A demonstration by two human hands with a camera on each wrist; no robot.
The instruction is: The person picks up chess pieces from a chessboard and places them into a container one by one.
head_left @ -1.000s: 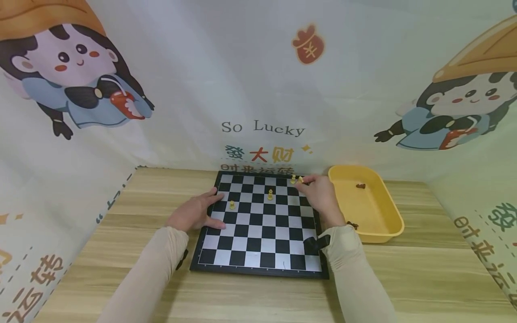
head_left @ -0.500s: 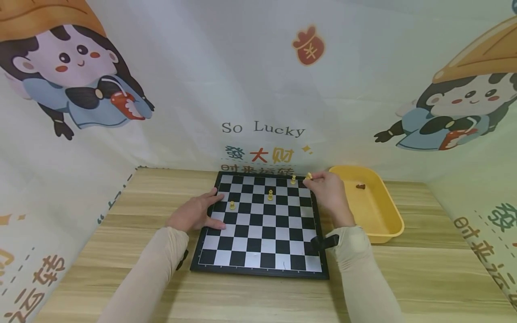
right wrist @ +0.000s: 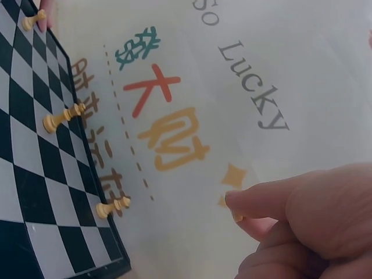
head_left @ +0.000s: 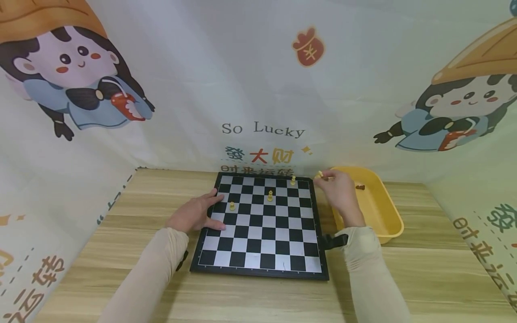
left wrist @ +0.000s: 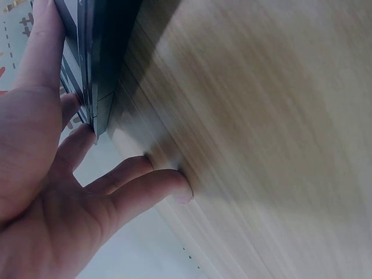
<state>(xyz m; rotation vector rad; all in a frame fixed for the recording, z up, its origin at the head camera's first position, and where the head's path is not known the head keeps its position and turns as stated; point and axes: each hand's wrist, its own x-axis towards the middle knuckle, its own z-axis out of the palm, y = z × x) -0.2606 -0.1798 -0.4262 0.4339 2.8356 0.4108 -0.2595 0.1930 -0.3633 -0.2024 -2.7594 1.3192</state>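
Note:
My left hand rests on the left edge of the chessboard, thumb and a finger on its squares. In the left wrist view two fingers of the left hand touch the wooden table beside the board. Just past the board's back right corner, my right hand pinches a pale yellow chess piece between thumb and index finger; the fingers mostly hide it in the right wrist view. Three yellow pieces stand on the board: one back right, one near the middle, and a pawn at left.
A yellow plastic tub stands right of the board, partly behind the right hand. A dark brown chess piece lies inside it. Wooden table surrounds the board, and a printed cloth hangs at the back and sides.
My right hand has moved right with the pinched chess piece, from over the board's back right squares to past its corner, near the tub. The left hand has stayed put.

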